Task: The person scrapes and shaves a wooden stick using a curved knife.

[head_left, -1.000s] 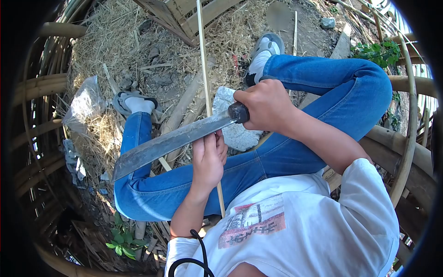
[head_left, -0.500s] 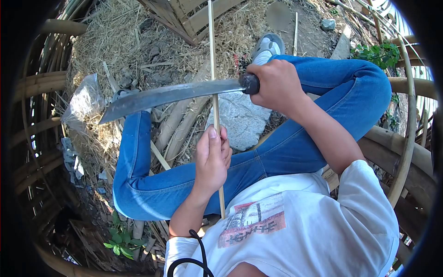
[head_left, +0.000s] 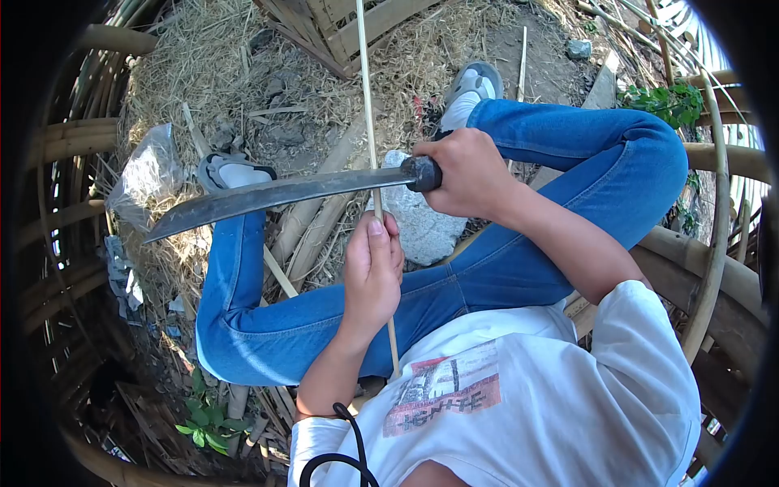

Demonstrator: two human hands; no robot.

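Observation:
My right hand (head_left: pixel 469 174) is closed around the dark handle of a machete (head_left: pixel 280 197). Its long, worn blade reaches left and crosses over a thin bamboo strip (head_left: pixel 368 97), just above my other hand; whether the edge touches the strip I cannot tell. My left hand (head_left: pixel 373 268) grips the strip, thumb on top, between my legs. The strip's lower end comes down to my shirt, and its upper end runs out of the frame at the top. Beneath the blade and beyond my left hand lies a large grey stone (head_left: pixel 426 223).
Bamboo poles (head_left: pixel 312 231) lie on the straw-strewn ground beside the stone. A slatted wooden crate (head_left: pixel 357 32) stands ahead. A clear plastic bag (head_left: pixel 154 174) is at the left. Curved bamboo rails (head_left: pixel 710 268) close in on the right, with green leaves (head_left: pixel 665 101) near them.
The machete has come down the strip towards my left hand, shifting slightly left with my right hand. My left hand keeps its grip, and the strip's top leans a little further left.

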